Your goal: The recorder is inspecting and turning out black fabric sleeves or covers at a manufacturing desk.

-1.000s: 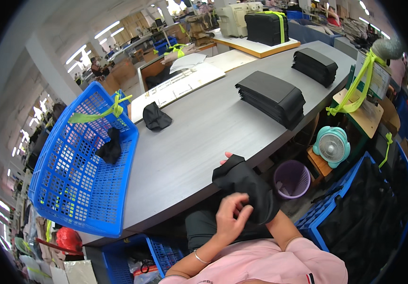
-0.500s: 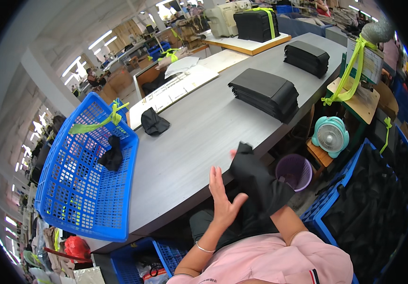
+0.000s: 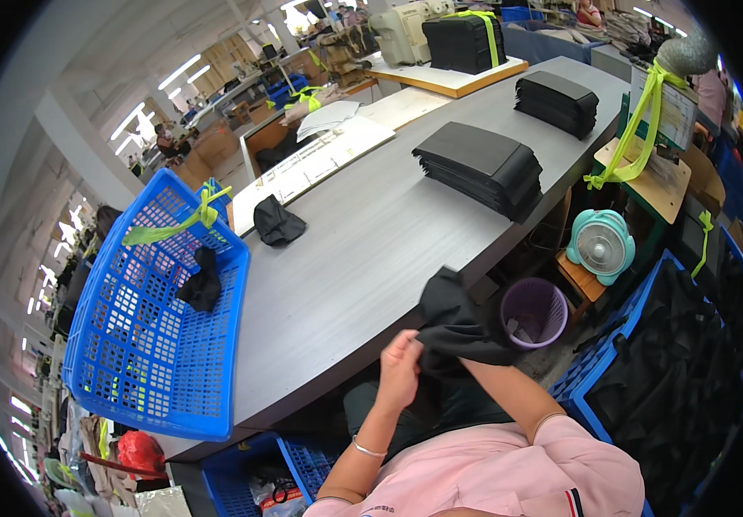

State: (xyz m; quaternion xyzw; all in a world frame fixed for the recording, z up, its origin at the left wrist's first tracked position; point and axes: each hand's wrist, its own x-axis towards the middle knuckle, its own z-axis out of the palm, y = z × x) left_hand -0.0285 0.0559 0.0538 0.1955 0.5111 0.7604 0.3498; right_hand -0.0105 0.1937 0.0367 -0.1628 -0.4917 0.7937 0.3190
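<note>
A piece of black fabric [image 3: 458, 323], shaped like a pouch or sleeve, hangs over the table's near edge, above my lap. My left hand [image 3: 400, 366] is closed, pinching the left edge of this fabric between thumb and fingers. From the right, my right forearm [image 3: 518, 392] reaches into or behind the fabric, which covers my right hand, so its fingers cannot be seen. Farther left on the grey table [image 3: 328, 284] sits a small crumpled black fabric piece [image 3: 278, 221], apart from both hands.
A tilted blue basket [image 3: 165, 345] with another black piece [image 3: 202, 280] stands at left. Two stacks of black panels [image 3: 479, 164] lie toward the far right. Beyond the near edge are a purple bin [image 3: 533, 312], a turquoise fan [image 3: 602, 246] and a blue crate [image 3: 574, 388] of black fabric.
My left hand, spread open beside the fabric before, has closed on its edge. The fabric has turned and bunched over my right hand, whose fingertip showed earlier.
</note>
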